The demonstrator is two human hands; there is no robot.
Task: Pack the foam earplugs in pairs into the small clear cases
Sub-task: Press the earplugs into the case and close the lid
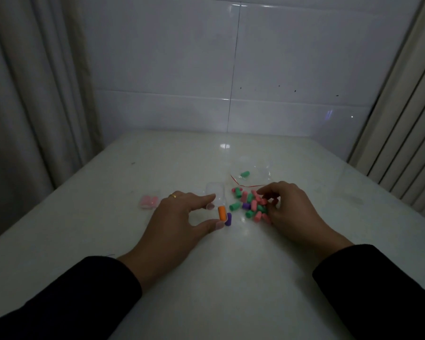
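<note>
A small clear case [217, 201] lies open on the white table, its lid tipped back. An orange earplug [222, 212] and a purple earplug [228, 219] sit in it. My left hand [182, 219] holds the case between forefinger and thumb. A loose pile of pink, green and purple earplugs [249, 204] lies just right of the case. My right hand [287, 209] rests on the pile's right side with curled fingers among the plugs; whether it pinches one is hidden.
A clear zip bag [252, 175] with a red seal strip and one green earplug [245, 174] lies behind the pile. A case with pink earplugs [149, 201] sits to the left. Curtains hang on both sides; a tiled wall stands behind the table.
</note>
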